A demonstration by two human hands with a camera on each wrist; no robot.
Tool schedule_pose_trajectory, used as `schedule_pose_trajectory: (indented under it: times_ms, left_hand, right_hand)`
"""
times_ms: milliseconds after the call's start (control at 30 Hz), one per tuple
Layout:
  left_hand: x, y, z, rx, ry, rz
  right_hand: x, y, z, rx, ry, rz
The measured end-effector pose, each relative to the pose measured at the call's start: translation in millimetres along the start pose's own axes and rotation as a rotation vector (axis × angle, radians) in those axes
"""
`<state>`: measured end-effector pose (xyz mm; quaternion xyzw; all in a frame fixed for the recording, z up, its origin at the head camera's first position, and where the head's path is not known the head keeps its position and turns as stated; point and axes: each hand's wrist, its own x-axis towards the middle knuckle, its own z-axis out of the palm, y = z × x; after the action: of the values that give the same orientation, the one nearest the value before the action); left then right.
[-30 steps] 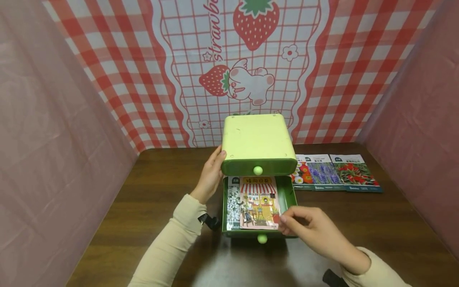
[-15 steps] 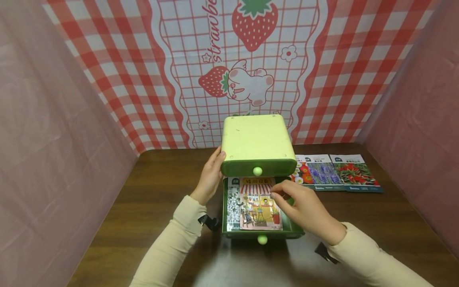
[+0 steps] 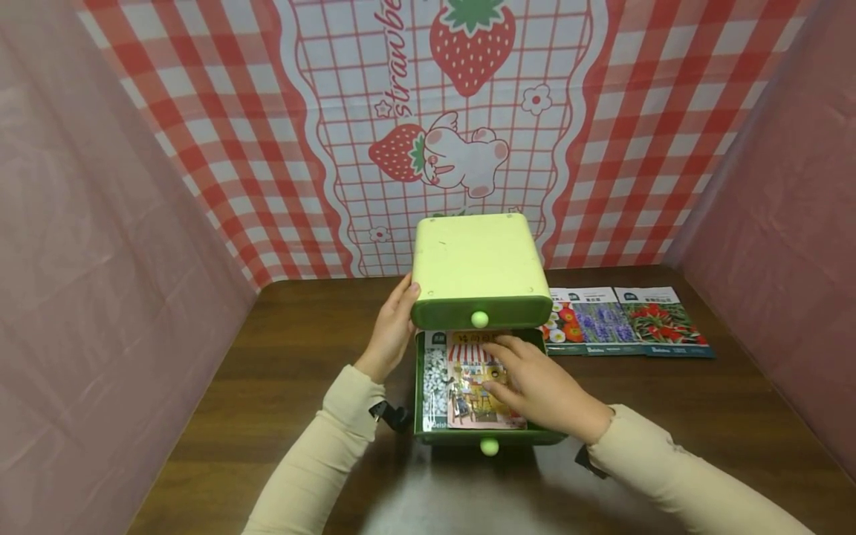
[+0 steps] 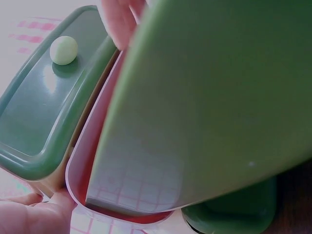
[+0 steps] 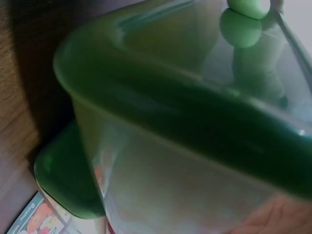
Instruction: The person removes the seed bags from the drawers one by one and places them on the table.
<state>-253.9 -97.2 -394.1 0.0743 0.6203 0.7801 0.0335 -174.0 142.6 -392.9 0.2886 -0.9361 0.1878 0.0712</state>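
A small pale-yellow drawer cabinet [image 3: 478, 256] with a green upper drawer front [image 3: 444, 313] stands on the table. My left hand [image 3: 391, 331] rests against its left side, thumb near the front corner; part of the thumb [image 4: 44, 214] shows in the left wrist view. Below, the green lower drawer [image 3: 448, 439] is pulled out. Inside lie a seed packet with an illustrated shopfront [image 3: 478, 409] and a white-flower packet [image 3: 435, 386] partly beneath it. Over the shopfront packet is my right hand [image 3: 538, 386], fingers spread and touching or just above it; contact cannot be told.
Right of the cabinet lie three flower seed packets in a row: red-and-white blooms [image 3: 565, 329], purple [image 3: 605, 323] and red [image 3: 662, 323]. A checked strawberry cloth [image 3: 267, 148] hangs behind the table [image 3: 301, 327]. Pink cloth [image 3: 756, 208] hangs at both sides.
My right hand has moved from the drawer's front right corner up and left over the shopfront packet, and its pinched fingers have spread. My left hand stays against the cabinet.
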Motion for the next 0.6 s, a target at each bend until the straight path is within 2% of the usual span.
schedule_pose_trajectory:
  times_ms: [167,433,600]
  left_hand:
    - [-0.7,0.3,0.3,-0.004,-0.005,0.001]
    - [-0.3,-0.3,-0.1,0.000,-0.006,0.006]
    - [0.0,-0.9,-0.1,-0.002,-0.004,0.010]
  right_hand:
    - [3.6,3.6,6.2,-0.003,-0.041,-0.013]
    - [5.7,6.6,15.2,-0.082,-0.150,0.042]
    - [5.9,5.8,19.3,-0.111,-0.164,0.051]
